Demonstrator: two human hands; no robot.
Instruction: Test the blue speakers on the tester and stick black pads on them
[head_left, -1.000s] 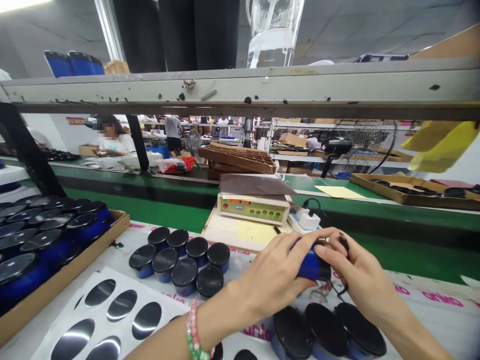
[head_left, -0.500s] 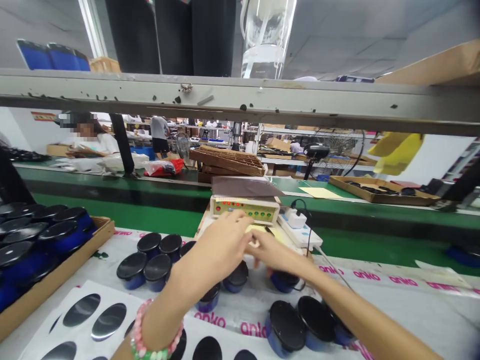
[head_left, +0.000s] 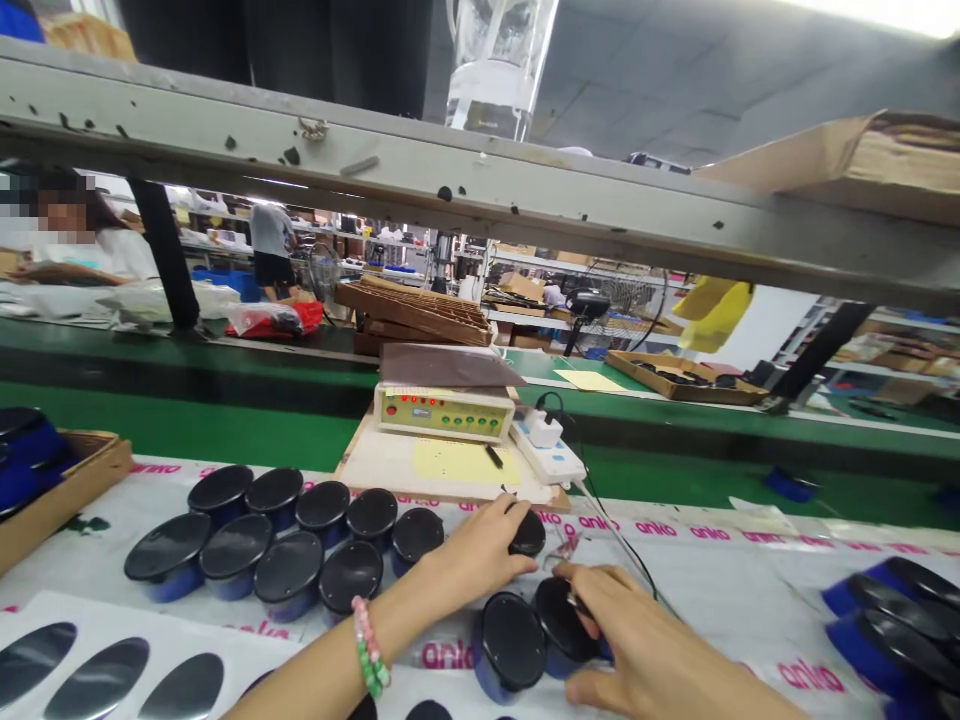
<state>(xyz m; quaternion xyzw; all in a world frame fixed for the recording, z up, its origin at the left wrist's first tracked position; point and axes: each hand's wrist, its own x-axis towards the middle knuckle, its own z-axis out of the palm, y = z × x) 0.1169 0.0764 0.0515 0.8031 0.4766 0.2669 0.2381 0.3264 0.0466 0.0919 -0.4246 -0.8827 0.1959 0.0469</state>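
Note:
My left hand reaches around a round blue tub with a black lid, its thumb in front and fingers at the far side. My right hand is over the right end of a short row, thumb and fingers spread apart. Its fingertips touch the edge of a black-lidded tub; a similar tub stands beside that. Under the right palm another tub is mostly hidden. Several more tubs stand in two rows to the left. A white sheet with black oval stickers lies at the front left.
Behind the hands, a control box with lit red lamps sits on a board beside a white power strip. A cardboard tray stands left; more tubs stand right. A shelf beam crosses above. Two people are in the background.
My hands, which were close together before the control box, have come down and moved apart, left to a single tub, right to the front row. The view has swung right and tilted.

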